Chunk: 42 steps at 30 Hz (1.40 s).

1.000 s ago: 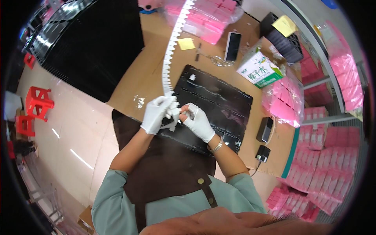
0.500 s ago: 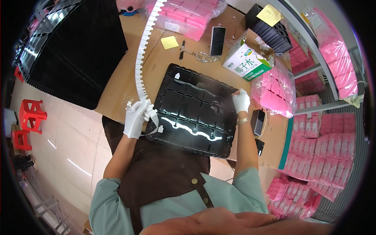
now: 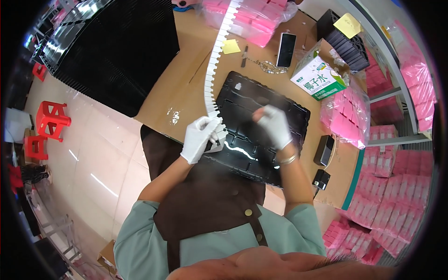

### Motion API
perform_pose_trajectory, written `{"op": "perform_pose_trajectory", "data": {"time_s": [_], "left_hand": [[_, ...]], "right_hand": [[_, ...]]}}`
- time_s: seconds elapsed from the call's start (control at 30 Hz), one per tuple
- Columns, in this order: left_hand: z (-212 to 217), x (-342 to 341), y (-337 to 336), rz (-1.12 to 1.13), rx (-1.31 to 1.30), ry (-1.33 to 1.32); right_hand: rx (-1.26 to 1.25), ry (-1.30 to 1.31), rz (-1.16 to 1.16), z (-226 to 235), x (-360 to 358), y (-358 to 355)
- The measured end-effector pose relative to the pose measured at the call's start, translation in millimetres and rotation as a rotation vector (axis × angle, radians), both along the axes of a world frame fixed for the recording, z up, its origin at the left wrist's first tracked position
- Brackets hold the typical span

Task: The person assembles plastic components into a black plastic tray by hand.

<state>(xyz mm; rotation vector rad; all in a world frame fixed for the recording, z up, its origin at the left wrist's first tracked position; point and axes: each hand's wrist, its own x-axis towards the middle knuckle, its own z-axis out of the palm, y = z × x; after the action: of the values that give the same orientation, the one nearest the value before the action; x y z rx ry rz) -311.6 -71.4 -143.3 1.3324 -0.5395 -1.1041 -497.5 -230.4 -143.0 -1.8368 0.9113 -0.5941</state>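
Note:
A long white strip of notched tabs (image 3: 213, 74) runs down from the far side of the table to my gloved left hand (image 3: 200, 138). My left fingers are closed on its lower end, at the left edge of a black plastic tray (image 3: 284, 113). The tray has shallow compartments and a glossy surface; a small white tab (image 3: 238, 86) lies in its far left corner. Over the tray's middle hovers my right hand (image 3: 274, 125), gloved with bare fingertips. Motion smears those fingertips, so whether they hold anything is unclear.
Tall black stacked trays (image 3: 116, 56) stand at the left. Behind the black tray lie a yellow note (image 3: 230, 46), a pen (image 3: 244, 56) and a phone (image 3: 286, 49). To the right are an open carton (image 3: 318, 77), bagged pink blocks (image 3: 346, 114) and a black device (image 3: 324, 150).
My right hand has moved from the tray's right edge in over its middle. The left hand still grips the strip. The whole view has shifted, moving the table scene rightward.

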Motion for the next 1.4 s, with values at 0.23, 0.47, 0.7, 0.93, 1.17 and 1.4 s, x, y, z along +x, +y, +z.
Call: {"op": "perform_pose_trajectory", "data": {"time_s": [0.23, 0.47, 0.7, 0.93, 1.17, 1.4], "left_hand": [[0.3, -7.5, 10.7, 0.071, -0.034, -0.148], [-3.4, -3.0, 3.7, 0.037, 0.046, 0.169], [-56.2, 22.8, 9.2, 0.045, 0.079, -0.097], [-53.6, 10.7, 11.9, 0.020, 0.104, -0.228], [-64.0, -1.0, 18.4, 0.012, 0.066, -0.589], [-63.6, -3.3, 18.8, 0.055, 0.030, -0.713]], "right_hand": [[0.417, -0.266, -0.042, -4.9, 49.8, 98.8], [-0.129, -0.356, -0.103, 3.1, 31.8, 105.2], [-0.322, 0.241, -0.291, 29.5, -114.8, 63.0], [-0.216, 0.756, -0.255, -24.7, -156.3, 96.0], [-0.221, 0.959, -0.175, -24.9, -147.8, 89.7], [0.119, 0.589, -0.140, -26.1, -174.7, 80.2]]}}
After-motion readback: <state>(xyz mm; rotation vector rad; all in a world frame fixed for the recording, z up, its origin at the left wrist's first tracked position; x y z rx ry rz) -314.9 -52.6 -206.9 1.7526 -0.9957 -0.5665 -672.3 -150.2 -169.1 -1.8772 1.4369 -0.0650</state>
